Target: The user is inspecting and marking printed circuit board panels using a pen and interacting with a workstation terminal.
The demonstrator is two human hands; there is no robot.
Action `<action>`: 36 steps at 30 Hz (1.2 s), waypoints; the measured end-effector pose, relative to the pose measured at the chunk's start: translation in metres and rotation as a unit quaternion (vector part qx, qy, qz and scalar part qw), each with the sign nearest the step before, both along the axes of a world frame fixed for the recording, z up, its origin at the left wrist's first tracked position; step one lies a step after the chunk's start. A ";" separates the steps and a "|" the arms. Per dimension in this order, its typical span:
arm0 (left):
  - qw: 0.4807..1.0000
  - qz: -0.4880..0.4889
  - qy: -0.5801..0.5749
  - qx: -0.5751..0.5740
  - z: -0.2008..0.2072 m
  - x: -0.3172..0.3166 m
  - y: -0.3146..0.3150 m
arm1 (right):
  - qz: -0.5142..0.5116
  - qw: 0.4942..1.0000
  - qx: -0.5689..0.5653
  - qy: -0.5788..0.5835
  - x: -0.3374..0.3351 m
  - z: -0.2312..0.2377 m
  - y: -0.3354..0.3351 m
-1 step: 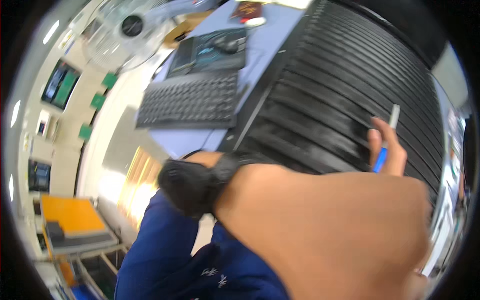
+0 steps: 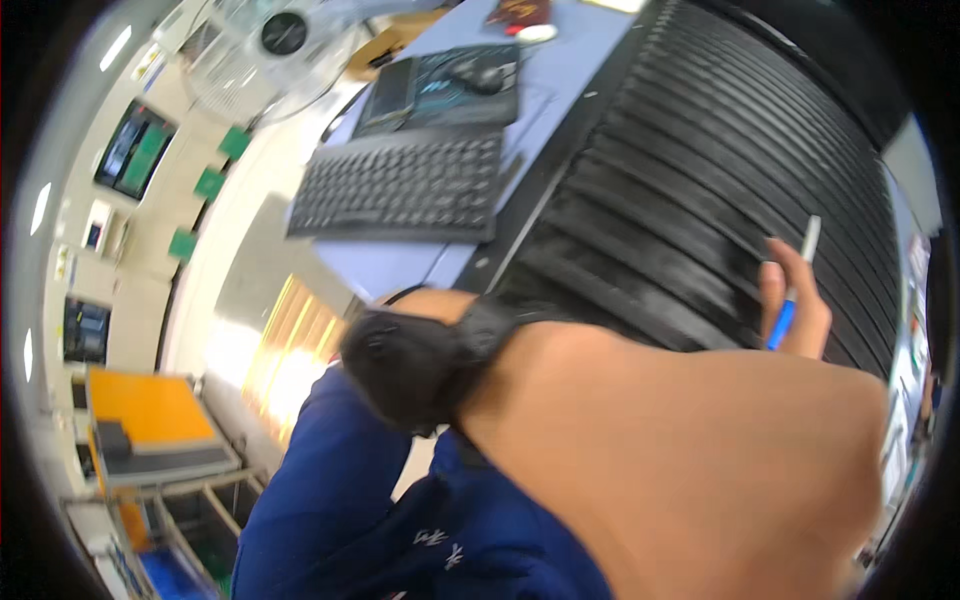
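Note:
My left hand [image 2: 680, 460] looms very large and close at the lower right, blurred, its fingers out of sight. A black strap and a small black camera [image 2: 400, 362] are on its wrist, below which a dark blue sleeve [image 2: 310, 480] shows. Beyond it is my right hand [image 2: 803, 315], partly covered by the left. Its thumb and fingers close round a slim pen-like stick [image 2: 782, 325], blue at the lower part with a white end [image 2: 811, 238] pointing up and away. This hand is over a black ribbed surface [image 2: 680, 200]; whether it touches cannot be told.
A black keyboard [image 2: 400, 190] and a mouse [image 2: 482, 76] on a dark pad lie on the pale blue tabletop [image 2: 545, 90], left of the ribbed surface. Behind stands a clear-bladed fan [image 2: 284, 34]. An orange-topped cart [image 2: 150, 412] is at far left.
The whole view has shifted slightly, so the keyboard and ribbed surface appear further right and a little higher. Both hands keep nearly the same pose, the right still holding the stick.

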State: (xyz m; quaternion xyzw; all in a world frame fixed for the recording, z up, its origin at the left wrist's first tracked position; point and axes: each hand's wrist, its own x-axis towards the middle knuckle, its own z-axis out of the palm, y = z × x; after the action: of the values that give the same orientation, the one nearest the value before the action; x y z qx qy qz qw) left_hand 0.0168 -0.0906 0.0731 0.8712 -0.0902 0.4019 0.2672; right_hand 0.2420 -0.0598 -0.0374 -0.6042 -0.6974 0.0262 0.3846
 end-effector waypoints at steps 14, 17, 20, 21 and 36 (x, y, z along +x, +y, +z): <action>0.999 0.020 -0.035 -0.004 -0.010 -0.009 0.002 | 0.001 0.998 -0.050 -0.027 -0.008 0.004 0.008; 0.999 0.013 -0.042 0.005 -0.009 -0.002 0.000 | 0.025 0.999 0.001 -0.026 0.011 -0.014 0.011; 0.999 0.016 -0.043 -0.004 -0.013 0.000 0.001 | -0.041 0.993 -0.111 0.025 -0.007 0.001 0.004; 0.999 0.020 -0.045 -0.003 -0.013 -0.002 -0.001 | -0.044 0.993 -0.105 0.004 -0.006 0.003 0.006; 0.999 0.023 -0.042 0.011 -0.013 -0.005 -0.008 | 0.006 0.997 -0.077 0.016 -0.027 0.009 0.011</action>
State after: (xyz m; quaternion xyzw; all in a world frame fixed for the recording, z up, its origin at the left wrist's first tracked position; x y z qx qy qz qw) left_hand 0.0121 -0.0990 0.0606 0.8583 -0.0862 0.4430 0.2443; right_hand 0.2155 -0.0485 -0.0280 -0.6276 -0.6904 0.0922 0.3479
